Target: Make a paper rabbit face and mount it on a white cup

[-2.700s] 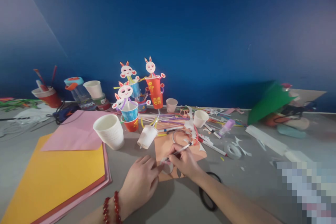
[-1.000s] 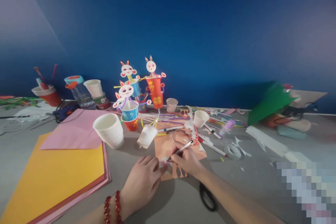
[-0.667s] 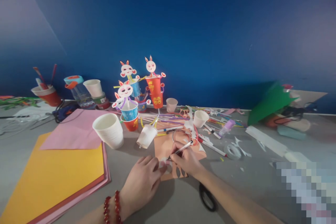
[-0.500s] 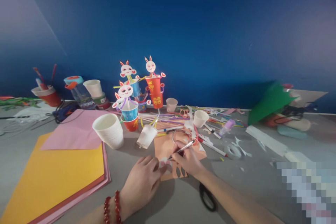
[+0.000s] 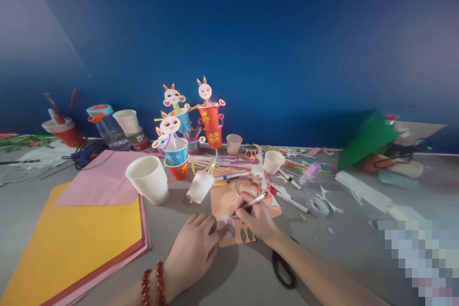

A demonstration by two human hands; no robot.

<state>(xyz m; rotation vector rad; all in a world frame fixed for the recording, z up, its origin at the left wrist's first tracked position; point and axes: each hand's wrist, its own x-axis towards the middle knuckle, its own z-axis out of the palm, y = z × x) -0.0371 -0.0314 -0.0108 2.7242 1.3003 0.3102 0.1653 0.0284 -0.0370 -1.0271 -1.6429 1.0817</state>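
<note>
My left hand (image 5: 196,244), its fingers curled, presses the left edge of a small white paper disc (image 5: 226,225) with pinkish patches on it. The disc rests on a sheet of orange paper (image 5: 224,198). In my right hand (image 5: 256,216) a pen with a pale barrel (image 5: 258,197) is pinched, its tip at the upper right edge of the disc. Whether the tip touches the disc I cannot tell. Below the right hand, two dark leaf-shaped pieces (image 5: 246,234) show at the orange sheet's lower edge. Scissors with black handles (image 5: 284,270) are partly covered by my right forearm.
Rabbit-faced figures on a blue cup (image 5: 176,154) and a red cup (image 5: 208,117) stand behind. A white cup (image 5: 147,179) is left of a tipped white cup (image 5: 200,186). Coloured paper (image 5: 89,229) lies left; markers, a tape roll (image 5: 318,205) and a glue stick (image 5: 310,173) lie right.
The pen tip has shifted slightly up and right at the disc, showing more of its surface. My left hand stays in place.
</note>
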